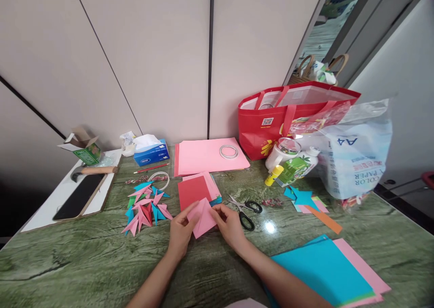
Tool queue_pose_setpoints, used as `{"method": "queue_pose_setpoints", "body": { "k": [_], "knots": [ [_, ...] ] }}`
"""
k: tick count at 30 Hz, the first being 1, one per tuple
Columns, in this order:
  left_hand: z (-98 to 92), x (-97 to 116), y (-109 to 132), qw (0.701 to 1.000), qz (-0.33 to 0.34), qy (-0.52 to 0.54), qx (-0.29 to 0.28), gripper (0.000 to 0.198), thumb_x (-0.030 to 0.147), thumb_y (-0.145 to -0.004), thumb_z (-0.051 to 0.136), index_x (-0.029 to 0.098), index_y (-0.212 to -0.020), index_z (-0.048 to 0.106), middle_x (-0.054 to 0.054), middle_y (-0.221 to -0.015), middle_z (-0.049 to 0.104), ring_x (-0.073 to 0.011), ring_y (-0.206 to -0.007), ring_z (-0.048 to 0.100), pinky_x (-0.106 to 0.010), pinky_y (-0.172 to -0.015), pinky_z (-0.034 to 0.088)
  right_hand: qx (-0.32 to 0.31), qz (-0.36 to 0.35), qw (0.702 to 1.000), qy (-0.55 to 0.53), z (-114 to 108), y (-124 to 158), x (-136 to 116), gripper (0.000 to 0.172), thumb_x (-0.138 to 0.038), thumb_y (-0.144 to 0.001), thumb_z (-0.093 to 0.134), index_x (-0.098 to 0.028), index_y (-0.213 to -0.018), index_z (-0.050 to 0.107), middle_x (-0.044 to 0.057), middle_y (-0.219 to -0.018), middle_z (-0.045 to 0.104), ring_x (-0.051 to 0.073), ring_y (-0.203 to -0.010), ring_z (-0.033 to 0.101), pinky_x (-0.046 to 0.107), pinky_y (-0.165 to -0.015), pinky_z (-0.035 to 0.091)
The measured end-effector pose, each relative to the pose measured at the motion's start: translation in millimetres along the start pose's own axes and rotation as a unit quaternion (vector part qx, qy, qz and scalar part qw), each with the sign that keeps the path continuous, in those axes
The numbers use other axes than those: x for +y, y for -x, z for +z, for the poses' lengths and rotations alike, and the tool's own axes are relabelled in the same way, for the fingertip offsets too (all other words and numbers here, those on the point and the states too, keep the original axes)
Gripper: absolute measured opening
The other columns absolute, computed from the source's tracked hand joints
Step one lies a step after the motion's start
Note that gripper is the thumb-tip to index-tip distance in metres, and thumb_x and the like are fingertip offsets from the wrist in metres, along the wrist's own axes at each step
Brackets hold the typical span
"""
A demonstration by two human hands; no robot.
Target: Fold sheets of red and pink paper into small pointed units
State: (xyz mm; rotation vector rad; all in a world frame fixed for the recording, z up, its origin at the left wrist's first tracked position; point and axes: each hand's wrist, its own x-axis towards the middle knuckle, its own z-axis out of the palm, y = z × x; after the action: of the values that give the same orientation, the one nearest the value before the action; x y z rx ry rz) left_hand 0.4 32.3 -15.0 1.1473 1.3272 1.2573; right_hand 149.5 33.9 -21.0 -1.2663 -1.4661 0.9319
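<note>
Between my two hands, just above the green marbled table, is a pink paper square (203,220) with fold lines across it. My left hand (183,229) pinches its left edge, thumb on top. The right edge is pinched by my right hand (228,224). Directly behind the pink sheet lies a stack of square papers, with a red square (193,191) on top. To the left sits a pile of folded paper points (145,210) in pink, blue, red and green. Open scissors (246,208) with black handles lie to the right.
At the back are pink sheets (206,156), a blue tissue box (151,153) and a red bag (254,129). A hammer (95,170) and phone (81,197) lie left. A glue stick (274,175), paper scraps (301,198) and blue sheets (322,267) are on the right.
</note>
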Motion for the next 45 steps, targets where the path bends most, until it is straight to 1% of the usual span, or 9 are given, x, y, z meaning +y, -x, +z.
{"method": "queue_pose_setpoints", "body": {
  "k": [4, 9, 12, 16, 19, 24, 27, 34, 45],
  "knots": [
    [0.7, 1.1, 0.0, 0.997, -0.033, 0.071, -0.006, 0.044, 0.034, -0.067, 0.063, 0.018, -0.108, 0.061, -0.004, -0.08, 0.068, -0.015, -0.067, 0.058, -0.022, -0.057, 0.047, 0.023, 0.003, 1.0, -0.005, -2.3, -2.0, 1.7, 0.018, -0.032, -0.082, 0.046, -0.016, -0.081, 0.055, 0.0, -0.062, 0.055, 0.012, -0.053, 0.05, 0.021, -0.048, 0.039],
    [1.9, 2.5, 1.1, 0.995, -0.05, 0.088, -0.009, 0.046, 0.032, -0.065, 0.066, 0.015, -0.107, 0.061, 0.007, -0.047, 0.045, -0.006, -0.043, 0.038, -0.016, -0.041, 0.035, 0.018, -0.041, 0.998, -0.035, -4.4, -1.4, -2.1, 0.011, -0.026, -0.08, 0.049, -0.018, -0.087, 0.054, 0.005, -0.083, 0.058, 0.016, -0.073, 0.056, 0.024, -0.061, 0.046],
    [2.7, 5.4, 1.6, 0.994, -0.05, 0.099, -0.018, 0.046, 0.031, -0.064, 0.066, 0.015, -0.107, 0.062, 0.007, -0.049, 0.043, -0.0062, -0.045, 0.039, -0.017, -0.044, 0.038, -0.04, -0.069, 0.997, -0.023, -4.2, 0.4, -3.8, 0.01, -0.022, -0.078, 0.052, -0.019, -0.084, 0.059, 0.006, -0.088, 0.058, 0.018, -0.081, 0.055, 0.026, -0.066, 0.047],
    [2.0, 6.5, 1.4, 0.993, -0.059, 0.095, -0.039, 0.046, 0.031, -0.066, 0.065, 0.016, -0.109, 0.06, 0.005, -0.052, 0.05, -0.008, -0.048, 0.045, -0.019, -0.048, 0.042, -0.051, -0.013, 0.996, -0.072, -1.8, 3.1, -0.9, 0.024, -0.021, -0.078, 0.051, -0.022, -0.102, 0.053, 0.003, -0.079, 0.057, 0.014, -0.064, 0.055, 0.022, -0.051, 0.047],
    [0.3, 4.3, 0.6, 0.996, -0.049, 0.065, -0.039, 0.041, 0.031, -0.066, 0.064, 0.015, -0.104, 0.063, 0.002, -0.055, 0.055, -0.0098, -0.051, 0.049, -0.019, -0.047, 0.043, -0.066, 0.0, 0.991, -0.12, -1.7, 3.5, -0.7, 0.034, -0.022, -0.078, 0.05, -0.024, -0.112, 0.049, 0.004, -0.09, 0.055, 0.014, -0.066, 0.055, 0.021, -0.047, 0.049],
    [0.2, 4.6, 1.1, 0.996, -0.037, 0.069, -0.038, 0.041, 0.032, -0.069, 0.062, 0.017, -0.108, 0.061, -0.005, -0.08, 0.065, -0.0151, -0.065, 0.057, -0.022, -0.055, 0.049, -0.084, -0.013, 0.99, -0.115, -3.6, 1.3, -2.5, 0.022, -0.021, -0.077, 0.05, -0.022, -0.096, 0.062, 0.006, -0.092, 0.051, 0.015, -0.069, 0.055, 0.022, -0.045, 0.051],
    [1.4, 7.4, 1.7, 0.994, -0.048, 0.094, -0.026, 0.046, 0.033, -0.068, 0.063, 0.019, -0.112, 0.057, -0.003, -0.076, 0.065, -0.0149, -0.061, 0.057, -0.025, -0.054, 0.05, -0.068, -0.017, 0.993, -0.09, -4.2, 0.1, -1.9, 0.023, -0.016, -0.076, 0.05, -0.022, -0.095, 0.062, 0.006, -0.09, 0.053, 0.014, -0.066, 0.055, 0.02, -0.043, 0.048],
    [2.1, 8.1, 0.5, 0.992, -0.064, 0.098, -0.037, 0.039, 0.031, -0.061, 0.068, 0.016, -0.097, 0.066, -0.005, -0.077, 0.069, -0.0165, -0.062, 0.058, -0.026, -0.053, 0.051, -0.035, -0.07, 0.996, -0.042, -8.1, -3.0, -5.7, 0.025, -0.009, -0.071, 0.05, -0.02, -0.088, 0.064, 0.004, -0.085, 0.06, 0.018, -0.083, 0.056, 0.03, -0.075, 0.045],
    [2.9, 8.9, 1.9, 0.989, -0.073, 0.115, -0.052, 0.04, 0.03, -0.062, 0.067, 0.016, -0.1, 0.065, -0.006, -0.083, 0.069, -0.0173, -0.066, 0.06, -0.028, -0.055, 0.052, -0.023, -0.059, 0.998, -0.029, -9.0, -2.6, -7.3, 0.018, -0.014, -0.069, 0.057, -0.02, -0.085, 0.064, 0.004, -0.086, 0.059, 0.019, -0.086, 0.055, 0.032, -0.08, 0.042]
  ]
}}
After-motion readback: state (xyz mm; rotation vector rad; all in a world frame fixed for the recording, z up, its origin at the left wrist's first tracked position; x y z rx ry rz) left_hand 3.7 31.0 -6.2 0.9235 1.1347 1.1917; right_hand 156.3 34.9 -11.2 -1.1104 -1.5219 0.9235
